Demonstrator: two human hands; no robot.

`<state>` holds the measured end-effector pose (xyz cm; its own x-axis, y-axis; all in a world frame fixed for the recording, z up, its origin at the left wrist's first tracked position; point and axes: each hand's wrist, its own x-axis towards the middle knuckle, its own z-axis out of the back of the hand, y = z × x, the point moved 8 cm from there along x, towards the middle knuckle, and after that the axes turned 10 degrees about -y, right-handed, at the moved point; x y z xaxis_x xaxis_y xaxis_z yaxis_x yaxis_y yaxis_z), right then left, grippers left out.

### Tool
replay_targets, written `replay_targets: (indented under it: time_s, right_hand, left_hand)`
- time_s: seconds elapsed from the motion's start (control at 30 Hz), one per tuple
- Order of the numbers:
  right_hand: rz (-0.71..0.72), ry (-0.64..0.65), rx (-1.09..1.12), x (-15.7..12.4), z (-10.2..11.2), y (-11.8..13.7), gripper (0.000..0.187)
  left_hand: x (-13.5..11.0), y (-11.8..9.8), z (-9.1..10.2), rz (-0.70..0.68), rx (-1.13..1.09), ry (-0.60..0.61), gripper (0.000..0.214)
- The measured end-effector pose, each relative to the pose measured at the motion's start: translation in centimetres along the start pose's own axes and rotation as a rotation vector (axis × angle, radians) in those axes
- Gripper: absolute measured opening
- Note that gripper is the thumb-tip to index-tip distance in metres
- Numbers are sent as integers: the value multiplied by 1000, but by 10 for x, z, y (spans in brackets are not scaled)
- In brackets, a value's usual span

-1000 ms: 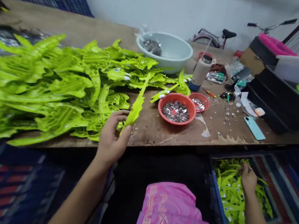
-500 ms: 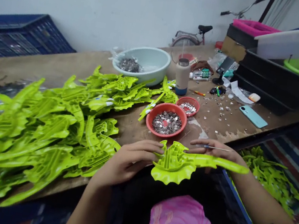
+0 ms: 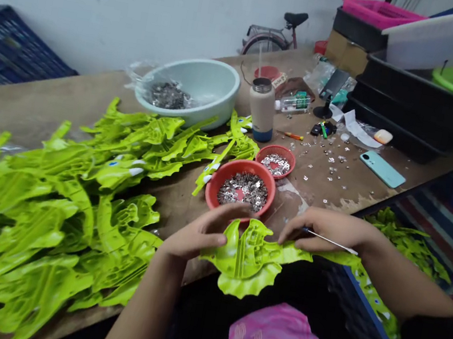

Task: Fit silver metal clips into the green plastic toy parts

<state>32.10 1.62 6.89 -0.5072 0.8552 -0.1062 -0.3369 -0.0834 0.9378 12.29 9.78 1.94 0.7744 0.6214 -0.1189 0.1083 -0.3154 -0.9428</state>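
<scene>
- Our left fingers point(image 3: 214, 240) grip a frilled lime-green plastic piece point(image 3: 246, 252), right fingers point(image 3: 296, 226) a metal-shafted tool point(image 3: 330, 240).
- Beyond them, a round red plastic bowl point(image 3: 212, 189).
- Leftward, heaped lime-green pieces point(image 3: 35, 207).

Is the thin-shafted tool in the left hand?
No, the thin-shafted tool is in the right hand, while the left hand holds the green plastic part by its wide end.

The plastic piece point(image 3: 250, 257) is lime green, the phone point(image 3: 383, 170) turquoise.
</scene>
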Motion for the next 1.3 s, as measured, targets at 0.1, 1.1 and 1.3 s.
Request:
replay_targets:
  time_s: [0.1, 1.1, 1.3]
  right_hand:
    - [109, 164, -109, 3, 7, 22, 36]
    - [-29, -22, -723, 198, -4, -58, 32]
    - [-19, -28, -589, 190, 4, -61, 14]
  left_hand:
    - [-9, 45, -12, 268, -93, 141, 83]
    - [72, -18, 86, -528, -435, -693, 58]
    - [76, -12, 96, -493, -411, -675, 29]
